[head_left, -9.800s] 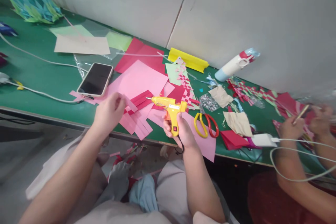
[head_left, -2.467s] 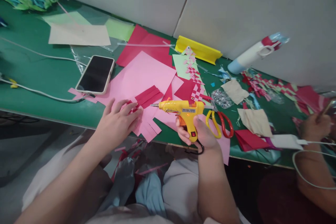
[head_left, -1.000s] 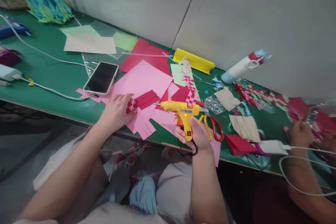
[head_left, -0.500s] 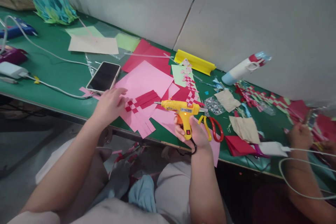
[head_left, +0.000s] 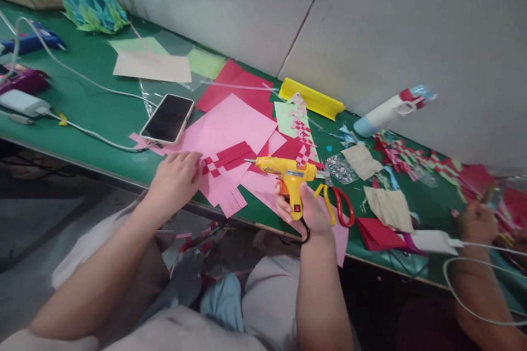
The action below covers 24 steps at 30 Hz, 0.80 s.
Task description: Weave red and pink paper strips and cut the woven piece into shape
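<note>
My right hand [head_left: 302,205] is closed round the handle of a yellow hot glue gun [head_left: 288,169], held just above the table with its nozzle pointing left and an orange light lit on its side. Left of the nozzle lies a piece of woven paper [head_left: 224,164], with red and pink strips crossing in a checker pattern and loose strip ends. The fingers of my left hand [head_left: 177,175] are bent together at its left edge and seem to pinch it; the fingertips are partly hidden. Pink paper sheets [head_left: 230,120] spread beneath and behind the woven paper.
A phone [head_left: 168,119] lies left of the paper, with white cables nearby. Right of the glue gun are scissors [head_left: 340,205], a bag of beads [head_left: 341,168] and a bottle [head_left: 389,112]. Another person's hand [head_left: 477,222] works at far right. Green table [head_left: 99,142] meets a wall.
My left hand has moved down and right, from beside the phone to the left edge of the woven paper. My right hand keeps hold of the glue gun. The view has shifted slightly.
</note>
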Available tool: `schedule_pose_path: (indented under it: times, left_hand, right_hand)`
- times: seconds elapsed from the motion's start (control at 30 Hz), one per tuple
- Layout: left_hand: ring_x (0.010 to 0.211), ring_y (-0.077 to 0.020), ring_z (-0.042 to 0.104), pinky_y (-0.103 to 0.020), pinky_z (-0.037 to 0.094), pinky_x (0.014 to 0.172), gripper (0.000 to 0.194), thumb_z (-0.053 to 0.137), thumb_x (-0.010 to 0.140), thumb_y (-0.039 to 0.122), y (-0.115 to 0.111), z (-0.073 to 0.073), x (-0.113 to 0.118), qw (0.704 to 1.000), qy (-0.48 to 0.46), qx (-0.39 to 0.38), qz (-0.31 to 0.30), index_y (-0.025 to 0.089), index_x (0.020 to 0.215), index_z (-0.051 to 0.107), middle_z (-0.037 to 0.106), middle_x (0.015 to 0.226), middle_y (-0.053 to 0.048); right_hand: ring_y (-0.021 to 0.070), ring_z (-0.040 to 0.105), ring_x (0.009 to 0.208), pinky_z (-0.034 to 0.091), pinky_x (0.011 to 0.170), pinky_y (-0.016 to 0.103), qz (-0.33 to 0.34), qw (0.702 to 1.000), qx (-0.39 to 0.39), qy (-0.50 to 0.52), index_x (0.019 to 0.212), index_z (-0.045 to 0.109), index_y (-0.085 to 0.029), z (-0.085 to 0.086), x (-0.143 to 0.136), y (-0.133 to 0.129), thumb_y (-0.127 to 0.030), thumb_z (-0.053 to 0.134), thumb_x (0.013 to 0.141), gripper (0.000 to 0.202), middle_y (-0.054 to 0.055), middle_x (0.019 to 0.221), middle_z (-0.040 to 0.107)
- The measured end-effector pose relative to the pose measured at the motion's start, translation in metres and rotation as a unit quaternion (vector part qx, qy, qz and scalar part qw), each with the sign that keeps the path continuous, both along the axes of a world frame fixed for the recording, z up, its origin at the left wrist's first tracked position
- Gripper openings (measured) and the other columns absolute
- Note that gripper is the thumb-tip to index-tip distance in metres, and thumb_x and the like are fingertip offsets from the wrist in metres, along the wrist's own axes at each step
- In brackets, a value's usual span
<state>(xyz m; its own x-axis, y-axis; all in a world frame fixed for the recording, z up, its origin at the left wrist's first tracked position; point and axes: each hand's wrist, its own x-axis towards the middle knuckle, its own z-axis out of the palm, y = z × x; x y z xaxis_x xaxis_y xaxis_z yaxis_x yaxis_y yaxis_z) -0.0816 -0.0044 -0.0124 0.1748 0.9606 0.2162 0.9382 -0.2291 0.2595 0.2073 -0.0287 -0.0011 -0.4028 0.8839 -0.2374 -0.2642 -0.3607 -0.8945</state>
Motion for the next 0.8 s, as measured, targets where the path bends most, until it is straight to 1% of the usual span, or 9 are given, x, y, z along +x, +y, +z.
schedule_pose_path:
  times: [0.13,0.23,0.3,0.4,0.47,0.57,0.67,0.73,0.8]
  left_hand:
    - [0.102,-0.0310,0.063,-0.045,0.045,0.090,0.034,0.038,0.090,0.026,0.003,-0.001,-0.003,1.000,-0.019,0.003,0.005,0.014,0.110,0.062,0.069,0.109,-0.015]
    - [0.100,-0.0306,0.064,-0.044,0.047,0.087,0.034,0.039,0.086,0.022,0.005,0.002,-0.007,0.999,-0.042,-0.017,0.012,0.016,0.108,0.064,0.071,0.107,-0.013]
    - [0.098,-0.0305,0.065,-0.043,0.049,0.084,0.035,0.040,0.084,0.020,0.007,0.005,-0.012,0.997,-0.060,-0.027,0.032,0.017,0.108,0.065,0.072,0.105,-0.012]
    - [0.097,-0.0296,0.066,-0.040,0.050,0.081,0.036,0.042,0.081,0.018,0.010,0.009,-0.021,0.994,-0.082,-0.027,0.062,0.019,0.107,0.066,0.073,0.104,-0.009]
    - [0.097,-0.0289,0.066,-0.039,0.050,0.080,0.034,0.044,0.081,0.018,0.011,0.010,-0.024,0.993,-0.089,-0.025,0.070,0.020,0.107,0.066,0.073,0.103,-0.008]
    - [0.099,-0.0298,0.065,-0.041,0.048,0.085,0.031,0.046,0.085,0.026,0.009,0.009,-0.018,0.997,-0.072,-0.014,0.041,0.018,0.109,0.064,0.072,0.105,-0.010]
    - [0.106,-0.0335,0.061,-0.046,0.044,0.090,0.038,0.049,0.086,0.035,0.004,0.007,-0.004,1.000,-0.019,-0.015,-0.009,0.014,0.115,0.060,0.069,0.109,-0.016]
    - [0.108,-0.0358,0.058,-0.048,0.044,0.088,0.043,0.053,0.085,0.040,0.000,0.006,0.005,0.999,0.019,-0.027,-0.011,0.015,0.119,0.058,0.065,0.115,-0.017]
    - [0.107,-0.0359,0.057,-0.047,0.044,0.087,0.044,0.055,0.083,0.040,-0.001,0.006,0.011,0.999,0.040,-0.037,-0.008,0.016,0.120,0.056,0.062,0.117,-0.017]
  right_hand:
    - [0.0104,0.040,0.041,0.027,0.036,0.020,0.007,1.000,-0.002,-0.003,0.095,0.057,-0.017,-0.001,0.001,-0.001,-0.070,0.049,0.081,0.055,-0.005,0.053,0.040]
    - [0.0112,0.043,0.041,0.026,0.034,0.019,0.012,1.000,0.000,-0.007,0.095,0.057,-0.017,0.001,0.000,-0.001,-0.071,0.050,0.080,0.057,-0.004,0.053,0.041]
    - [0.0101,0.041,0.039,0.023,0.032,0.019,0.017,1.000,0.001,-0.007,0.095,0.057,-0.017,0.002,-0.001,-0.002,-0.072,0.050,0.079,0.058,-0.004,0.054,0.042]
    - [0.0082,0.037,0.036,0.023,0.031,0.019,0.023,1.000,-0.002,-0.001,0.095,0.057,-0.016,0.002,0.000,-0.002,-0.071,0.048,0.081,0.057,-0.005,0.054,0.043]
    - [0.0090,0.039,0.038,0.024,0.033,0.019,0.020,1.000,-0.004,0.001,0.095,0.057,-0.017,0.000,0.001,-0.002,-0.070,0.047,0.082,0.056,-0.005,0.054,0.043]
    - [0.0114,0.045,0.042,0.027,0.035,0.020,0.013,1.000,-0.004,0.002,0.097,0.057,-0.018,-0.003,0.002,-0.001,-0.068,0.047,0.083,0.053,-0.004,0.054,0.043]
    - [0.0131,0.047,0.044,0.027,0.037,0.022,0.014,1.000,-0.007,-0.005,0.097,0.056,-0.020,-0.002,0.001,-0.001,-0.067,0.046,0.084,0.049,-0.004,0.053,0.043]
    - [0.0140,0.047,0.044,0.027,0.036,0.023,0.013,1.000,-0.011,-0.017,0.096,0.056,-0.022,-0.001,0.000,-0.001,-0.066,0.046,0.084,0.047,-0.003,0.053,0.044]
    - [0.0138,0.046,0.043,0.027,0.036,0.023,0.012,1.000,-0.010,-0.025,0.095,0.056,-0.022,0.000,-0.001,-0.001,-0.067,0.046,0.084,0.048,-0.003,0.053,0.044]
